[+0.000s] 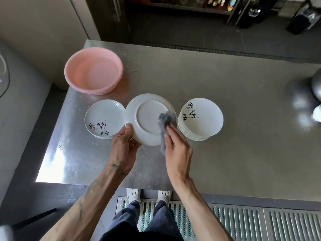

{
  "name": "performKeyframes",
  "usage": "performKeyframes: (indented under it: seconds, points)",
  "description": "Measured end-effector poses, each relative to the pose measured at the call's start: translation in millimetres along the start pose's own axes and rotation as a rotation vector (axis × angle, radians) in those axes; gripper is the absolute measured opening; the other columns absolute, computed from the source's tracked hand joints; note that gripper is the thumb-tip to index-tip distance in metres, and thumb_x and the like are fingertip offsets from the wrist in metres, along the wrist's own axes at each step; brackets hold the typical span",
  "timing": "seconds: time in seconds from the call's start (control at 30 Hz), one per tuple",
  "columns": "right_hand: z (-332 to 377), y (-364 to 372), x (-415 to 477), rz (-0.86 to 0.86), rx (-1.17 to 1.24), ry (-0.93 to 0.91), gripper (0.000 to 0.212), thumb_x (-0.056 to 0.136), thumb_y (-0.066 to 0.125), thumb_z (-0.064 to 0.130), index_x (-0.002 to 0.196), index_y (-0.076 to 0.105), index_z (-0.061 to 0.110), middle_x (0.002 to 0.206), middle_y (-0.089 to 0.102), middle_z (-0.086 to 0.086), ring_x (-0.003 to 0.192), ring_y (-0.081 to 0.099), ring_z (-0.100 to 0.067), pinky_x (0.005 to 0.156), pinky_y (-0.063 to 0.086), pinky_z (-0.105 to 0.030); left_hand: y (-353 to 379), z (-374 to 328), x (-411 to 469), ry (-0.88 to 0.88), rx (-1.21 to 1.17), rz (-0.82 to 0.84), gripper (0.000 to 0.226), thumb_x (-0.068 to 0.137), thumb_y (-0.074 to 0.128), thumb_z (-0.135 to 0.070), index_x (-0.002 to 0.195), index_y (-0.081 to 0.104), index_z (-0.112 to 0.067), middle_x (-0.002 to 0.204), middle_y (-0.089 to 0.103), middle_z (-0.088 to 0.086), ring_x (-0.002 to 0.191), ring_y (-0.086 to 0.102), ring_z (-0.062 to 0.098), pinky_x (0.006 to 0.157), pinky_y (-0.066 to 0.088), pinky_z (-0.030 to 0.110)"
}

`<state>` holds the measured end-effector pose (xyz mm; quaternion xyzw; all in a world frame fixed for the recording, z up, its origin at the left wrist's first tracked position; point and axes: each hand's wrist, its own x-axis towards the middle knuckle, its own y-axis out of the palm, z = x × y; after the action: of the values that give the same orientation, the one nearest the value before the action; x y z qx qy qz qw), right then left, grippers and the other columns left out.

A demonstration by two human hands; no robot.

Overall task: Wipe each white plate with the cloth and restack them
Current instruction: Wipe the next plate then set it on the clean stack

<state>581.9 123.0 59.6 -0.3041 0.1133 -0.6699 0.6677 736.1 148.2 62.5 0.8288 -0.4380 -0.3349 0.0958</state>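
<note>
Head view, plate: the plate (147, 119) is upturned with its foot ring showing, held over the counter (225, 153) between the left stack (102, 117) and the right stack (203, 117).
Left hand (124, 146): grips the plate's near rim, thumb on top.
Right hand (177, 148): holds the grey cloth (165, 122) and presses it to the plate's underside.
Handling: the plate looks stiff, glazed and breakable, and probably slippery; take it by the rim. The cloth is limp.

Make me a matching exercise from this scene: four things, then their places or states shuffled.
1 pink basin
2 grey cloth
3 upturned plate
4 taller plate stack

A gripped at its rim by the left hand
B pressed under the right hand
C far left on the steel table
D right of both hands

Pairs: 1-C, 2-B, 3-A, 4-D
</note>
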Motion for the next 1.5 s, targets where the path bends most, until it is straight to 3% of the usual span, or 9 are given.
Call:
performKeyframes:
  seconds: [0.2, 0.33, 0.53, 0.67, 0.83, 1.07, 1.2, 1.33, 1.5]
  points:
    - [-12.5, -18.3, 41.6, 0.005, 0.088, 0.236, 0.025, 0.095, 0.066, 0.007, 0.118, 0.073, 0.013, 0.101, 0.072, 0.017, 0.088, 0.061, 0.012, 0.083, 0.046, -0.009, -5.2, 1.9, -2.7, -0.012, 0.072, 0.072, 0.034, 0.108, 0.045, -0.026, 0.122, 0.07, -0.006, 0.12, 0.071, 0.01, 0.106, 0.067, 0.019, 0.085, 0.061, 0.036]
    - [-14.4, -26.5, 75.1, 0.156, 0.056, 0.24, 0.018, 0.095, 0.059, 0.01, 0.083, 0.065, 0.023, 0.057, 0.049, 0.019, 0.059, 0.043, -0.008, 0.061, 0.037, -0.02, -11.9, 0.6, -4.4, -0.045, 0.122, 0.141, 0.033, 0.106, 0.048, -0.027, 0.116, 0.073, -0.008, 0.115, 0.07, 0.012, 0.104, 0.064, 0.023, 0.086, 0.06, 0.039]
    - [13.6, -17.7, 96.7, 0.302, 0.008, 0.111, 0.022, 0.093, 0.06, 0.017, 0.107, 0.074, 0.027, 0.081, 0.069, 0.008, 0.077, 0.06, -0.017, 0.074, 0.049, -0.03, -16.0, -1.3, -3.9, -0.077, 0.251, 0.245, 0.037, 0.1, 0.057, -0.032, 0.109, 0.071, 0.001, 0.105, 0.068, 0.019, 0.093, 0.064, 0.025, 0.081, 0.06, 0.04]
    - [27.4, -10.1, 97.8, 0.385, -0.039, -0.028, 0.012, 0.088, 0.059, 0.015, 0.089, 0.069, 0.022, 0.072, 0.06, 0.008, 0.072, 0.053, -0.017, 0.068, 0.048, -0.033, -12.9, -1.4, -2.3, -0.032, 0.392, 0.29, 0.041, 0.099, 0.059, -0.036, 0.093, 0.065, 0.004, 0.086, 0.056, 0.014, 0.081, 0.05, 0.024, 0.069, 0.054, 0.032]
    - [1.6, -22.2, 113.1, 0.32, -0.056, 0.272, 0.012, 0.09, 0.06, 0.022, 0.092, 0.071, 0.017, 0.077, 0.073, 0.004, 0.08, 0.064, -0.023, 0.072, 0.051, -0.035, -4.6, -8.4, 0.7, 0.085, 0.548, 0.366, 0.032, 0.106, 0.052, -0.028, 0.084, 0.072, -0.017, 0.075, 0.06, -0.005, 0.07, 0.055, 0.012, 0.066, 0.052, 0.031]
    - [-42.3, -54.8, 147.2, 0.309, 0.378, 0.777, 0.009, 0.092, 0.069, 0.009, 0.09, 0.075, 0.014, 0.084, 0.074, -0.006, 0.083, 0.072, -0.022, 0.084, 0.062, -0.038, 28.4, -14.3, 16.9, 0.489, 1.069, 0.469, 0.043, 0.107, 0.049, -0.037, 0.076, 0.052, -0.007, 0.062, 0.034, -0.002, 0.058, 0.031, 0.012, 0.054, 0.028, 0.031]
    - [-52.8, -78.3, 163.1, 0.343, 0.54, 0.92, 0.007, 0.099, 0.063, 0.012, 0.1, 0.07, 0.01, 0.083, 0.075, -0.004, 0.081, 0.073, -0.016, 0.084, 0.06, -0.034, 49.2, -11.3, 28.2, 0.724, 1.358, 0.542, 0.032, 0.108, 0.046, -0.033, 0.099, 0.065, -0.008, 0.058, 0.037, -0.001, 0.056, 0.037, 0.024, 0.055, 0.03, 0.032]
    - [-63.9, -98.0, 165.5, 0.293, 0.507, 0.929, 0.008, 0.093, 0.067, 0.007, 0.087, 0.071, 0.009, 0.072, 0.07, -0.003, 0.065, 0.067, -0.014, 0.064, 0.059, -0.027, 64.8, -4.1, 34.9, 0.841, 1.428, 0.707, 0.032, 0.108, 0.051, -0.025, 0.135, 0.064, -0.015, 0.111, 0.076, 0.0, 0.098, 0.066, 0.023, 0.073, 0.052, 0.032]
    - [-90.2, -108.3, 155.5, 0.106, 0.338, 0.933, 0.02, 0.079, 0.075, 0.0, 0.093, 0.071, 0.014, 0.066, 0.065, 0.001, 0.053, 0.059, -0.009, 0.06, 0.056, -0.027, 75.9, 22.4, 51.3, 0.817, 1.473, 0.835, 0.039, 0.108, 0.046, -0.026, 0.14, 0.062, -0.01, 0.147, 0.059, 0.004, 0.136, 0.055, 0.027, 0.116, 0.041, 0.044]
